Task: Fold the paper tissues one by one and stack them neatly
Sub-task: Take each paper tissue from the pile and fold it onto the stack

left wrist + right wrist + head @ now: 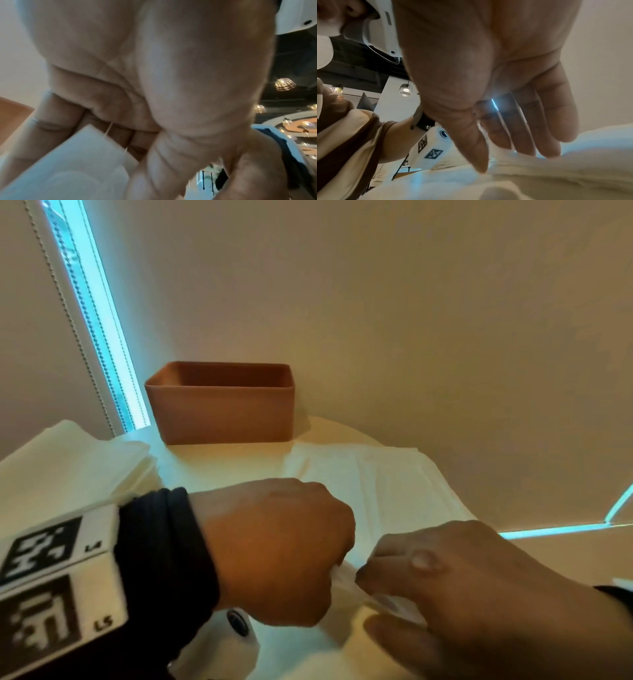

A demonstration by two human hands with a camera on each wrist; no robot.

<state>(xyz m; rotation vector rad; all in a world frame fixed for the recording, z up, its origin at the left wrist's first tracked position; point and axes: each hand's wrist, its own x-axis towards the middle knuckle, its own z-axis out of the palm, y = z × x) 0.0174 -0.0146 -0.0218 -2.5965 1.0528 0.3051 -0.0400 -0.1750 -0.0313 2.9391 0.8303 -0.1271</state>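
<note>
A white paper tissue [383,487] lies spread on the table's right half, its near edge lifted between my hands. My left hand [329,559] is a curled fist at the centre and pinches that edge; in the left wrist view the tissue [77,169] sticks out past the thumb [163,169] and curled fingers [120,136]. My right hand [383,570] sits just to the right and pinches the same edge between thumb and fingers. In the right wrist view the thumb [479,162] touches the tissue [547,175] and the fingers [530,135] are nearly straight behind the fold.
A stack of white tissues [75,463] lies at the table's left. A brown open box [222,409] stands at the back by the wall, also seen in the left wrist view as an orange corner [12,112]. The round white table [222,463] ends just right of the spread tissue.
</note>
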